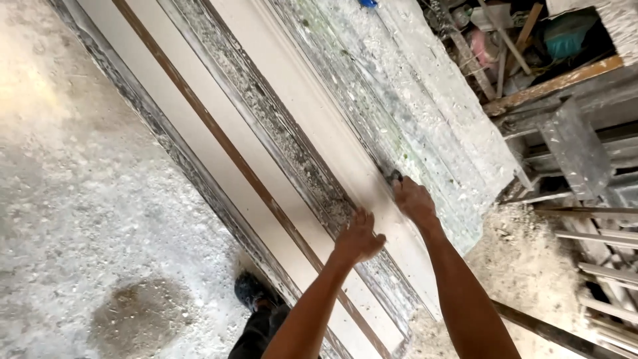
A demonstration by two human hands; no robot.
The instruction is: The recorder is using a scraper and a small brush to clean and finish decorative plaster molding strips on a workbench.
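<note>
A long white plaster moulding strip (312,113) lies in a crusted grey mould (279,139) on a long workbench, running from top left to bottom right. My left hand (359,238) rests with fingers spread on the strip's left edge. My right hand (413,199) presses on the strip's right edge and grips a small dark tool (393,177) at its fingertips. A second white strip (193,133) with a brown wooden batten (219,143) lies parallel on the left.
Dusty grey floor (73,199) with a dark damp patch (139,316) lies to the left. My dark shoe (251,291) shows below the bench. Metal frames (578,153), timber and clutter (512,40) crowd the right side.
</note>
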